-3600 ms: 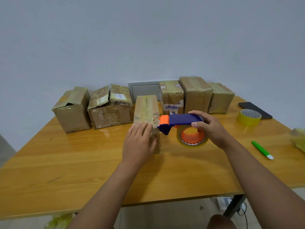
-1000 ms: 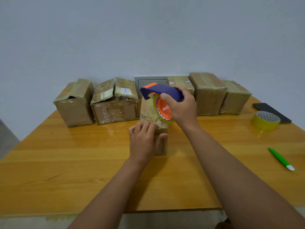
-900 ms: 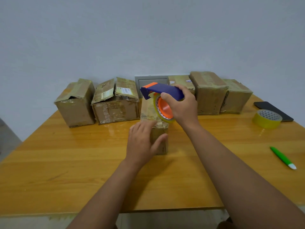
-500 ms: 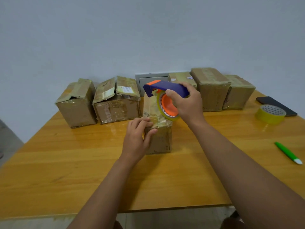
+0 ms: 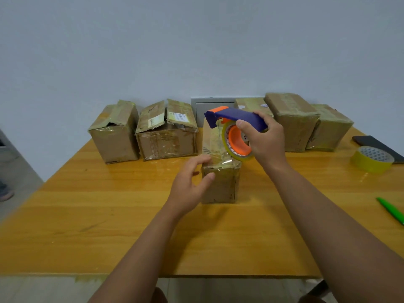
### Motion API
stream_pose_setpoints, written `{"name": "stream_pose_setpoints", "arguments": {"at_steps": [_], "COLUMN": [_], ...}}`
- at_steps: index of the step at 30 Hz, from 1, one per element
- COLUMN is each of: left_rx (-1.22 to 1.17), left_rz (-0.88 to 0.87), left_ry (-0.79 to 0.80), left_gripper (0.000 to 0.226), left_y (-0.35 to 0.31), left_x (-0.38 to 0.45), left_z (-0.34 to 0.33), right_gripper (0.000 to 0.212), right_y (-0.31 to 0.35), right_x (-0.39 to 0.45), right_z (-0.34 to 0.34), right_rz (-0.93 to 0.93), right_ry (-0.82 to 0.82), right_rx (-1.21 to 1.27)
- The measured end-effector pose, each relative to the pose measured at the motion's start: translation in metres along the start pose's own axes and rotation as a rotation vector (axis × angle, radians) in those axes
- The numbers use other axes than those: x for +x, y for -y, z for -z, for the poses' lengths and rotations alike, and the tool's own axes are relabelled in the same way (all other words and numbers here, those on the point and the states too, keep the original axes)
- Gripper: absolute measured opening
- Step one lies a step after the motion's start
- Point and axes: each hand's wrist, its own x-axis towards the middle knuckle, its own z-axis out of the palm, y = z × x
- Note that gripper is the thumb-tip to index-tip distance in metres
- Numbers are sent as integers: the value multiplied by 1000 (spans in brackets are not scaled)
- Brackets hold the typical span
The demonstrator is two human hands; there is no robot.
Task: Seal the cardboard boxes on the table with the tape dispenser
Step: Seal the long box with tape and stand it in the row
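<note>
My right hand (image 5: 265,143) grips the blue handle of the tape dispenser (image 5: 235,127) above the small cardboard box (image 5: 219,167) standing at the middle of the table (image 5: 109,215). My left hand (image 5: 190,184) is relaxed, with fingertips and thumb touching the box's near left corner.

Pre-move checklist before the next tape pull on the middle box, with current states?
1. Right hand grips the tape dispenser by its handle: ok.
2. Dispenser over the top of the middle box: ok.
3. Left hand steadying the box, thumb on its front face, fingers at the top edge: ok, light contact only.
4. Tape end stuck to the box: cannot tell, glare on the film.
5. Box sitting flat on the table: ok.
6. Spare tape roll and green pen out of the pull path: ok.
</note>
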Motion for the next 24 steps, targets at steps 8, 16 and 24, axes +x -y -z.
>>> {"name": "stream_pose_setpoints", "arguments": {"at_steps": [8, 16, 24], "left_rx": [-94, -173, -200], "left_rz": [28, 46, 49], "left_ry": [72, 50, 38], "left_gripper": [27, 23, 23], "left_y": [14, 22, 17], "left_x": [-1, 2, 6], "left_z": [10, 10, 12], "right_gripper": [51, 47, 46], "right_y": [1, -1, -1], "right_x": [2, 1, 1], "right_z": [-1, 0, 0], "right_rz": [-9, -12, -9], "right_ry": [13, -6, -3], "right_rx": [-7, 7, 18]}}
